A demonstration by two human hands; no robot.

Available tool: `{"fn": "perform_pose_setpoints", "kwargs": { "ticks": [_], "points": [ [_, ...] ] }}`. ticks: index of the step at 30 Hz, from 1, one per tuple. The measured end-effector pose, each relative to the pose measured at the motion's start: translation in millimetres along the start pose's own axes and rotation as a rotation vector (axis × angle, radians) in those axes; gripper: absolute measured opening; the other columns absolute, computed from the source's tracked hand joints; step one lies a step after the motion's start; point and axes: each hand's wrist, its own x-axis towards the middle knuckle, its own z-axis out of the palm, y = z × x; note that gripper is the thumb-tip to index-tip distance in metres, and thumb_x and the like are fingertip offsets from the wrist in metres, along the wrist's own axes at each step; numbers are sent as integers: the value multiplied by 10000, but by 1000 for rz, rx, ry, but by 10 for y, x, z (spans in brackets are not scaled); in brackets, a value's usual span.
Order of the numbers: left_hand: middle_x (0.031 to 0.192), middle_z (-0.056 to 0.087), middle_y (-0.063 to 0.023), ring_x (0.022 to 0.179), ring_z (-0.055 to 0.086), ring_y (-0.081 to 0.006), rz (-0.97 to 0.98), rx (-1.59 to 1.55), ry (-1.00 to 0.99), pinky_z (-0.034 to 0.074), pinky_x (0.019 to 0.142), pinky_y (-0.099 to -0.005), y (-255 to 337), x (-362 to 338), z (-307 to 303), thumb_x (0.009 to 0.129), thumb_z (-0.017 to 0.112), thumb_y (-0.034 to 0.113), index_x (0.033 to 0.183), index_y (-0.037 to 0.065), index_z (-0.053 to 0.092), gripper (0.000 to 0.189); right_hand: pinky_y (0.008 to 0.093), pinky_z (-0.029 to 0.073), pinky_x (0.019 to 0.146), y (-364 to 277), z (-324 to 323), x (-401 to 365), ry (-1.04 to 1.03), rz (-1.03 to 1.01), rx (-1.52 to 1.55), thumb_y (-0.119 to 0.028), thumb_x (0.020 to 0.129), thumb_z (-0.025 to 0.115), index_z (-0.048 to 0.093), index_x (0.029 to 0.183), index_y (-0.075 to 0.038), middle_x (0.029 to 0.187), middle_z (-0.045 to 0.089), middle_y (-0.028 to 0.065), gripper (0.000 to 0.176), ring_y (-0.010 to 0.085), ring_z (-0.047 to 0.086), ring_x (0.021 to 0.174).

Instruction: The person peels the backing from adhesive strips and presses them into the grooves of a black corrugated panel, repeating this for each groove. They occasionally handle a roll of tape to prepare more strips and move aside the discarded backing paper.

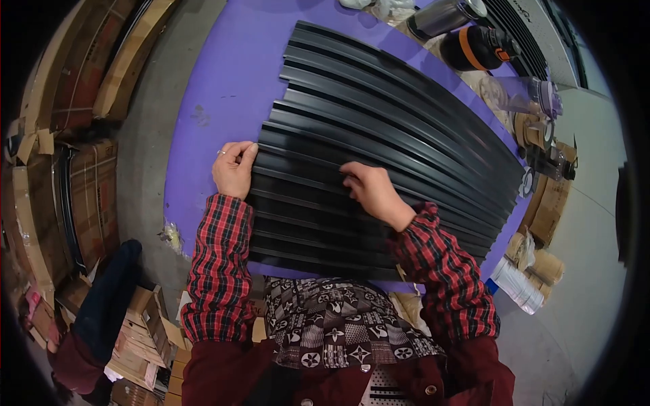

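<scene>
Long black ridged strips (352, 101) lie side by side across a purple table (210, 88), their left ends slightly uneven. My left hand (233, 170) is at those left ends, its thumb and fingers pinched together on the end of one black strip. Above the middle of the strips is my right hand (376, 193), with bent fingers drawn together close to the black surface. Whatever its fingertips hold, if anything, is too small to make out.
Along the far right edge stand a steel tumbler (443, 19), a black bottle with an orange band (474, 49), a clear bottle (511, 93) and tape rolls (535, 132). Cardboard boxes (91, 196) are stacked at left. Another person's leg (105, 291) shows at lower left.
</scene>
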Motion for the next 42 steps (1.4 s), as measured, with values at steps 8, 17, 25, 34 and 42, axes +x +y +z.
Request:
{"fn": "perform_pose_setpoints", "kwargs": {
  "ticks": [8, 17, 25, 34, 42],
  "points": [
    [733, 557, -6, 706, 489, -75, -98, -168, -155, 384, 667, -200, -275, 109, -76, 736, 617, 102, 800, 0, 604, 121, 201, 415, 497, 887, -747, -1264, 179, 388, 346, -11, 807, 443, 537, 965, -5, 726, 565, 48, 184, 70, 465, 541],
    [777, 564, 16, 725, 485, -56, -210, -154, -295, 379, 692, -195, -472, 268, -249, 760, 606, 143, 859, 12, 600, 164, 221, 425, 582, 1413, -870, -1554, 368, 241, -35, -71, 801, 516, 538, 872, 18, 707, 561, 35, 116, 81, 506, 636],
    [761, 559, 34, 689, 477, -34, -253, -134, -331, 372, 643, -165, -497, 332, -335, 761, 609, 152, 869, 29, 603, 164, 207, 405, 496, 1584, -946, -1576, 417, 459, 504, -77, 740, 595, 553, 763, 11, 619, 551, 27, 100, 67, 484, 538],
    [783, 565, 23, 708, 488, -46, -298, -125, -324, 380, 667, -175, -516, 347, -373, 763, 607, 153, 882, 25, 598, 175, 229, 387, 473, 1676, -900, -1575, 563, 433, 158, -116, 706, 617, 557, 690, -3, 502, 487, 40, 129, 93, 446, 462],
    [776, 565, 24, 698, 486, -48, -324, -127, -308, 379, 656, -174, -492, 336, -369, 765, 604, 148, 887, 24, 598, 174, 224, 382, 484, 1667, -919, -1543, 551, 464, 144, -121, 708, 611, 554, 687, -1, 505, 474, 28, 134, 88, 441, 479]
  ]
}}
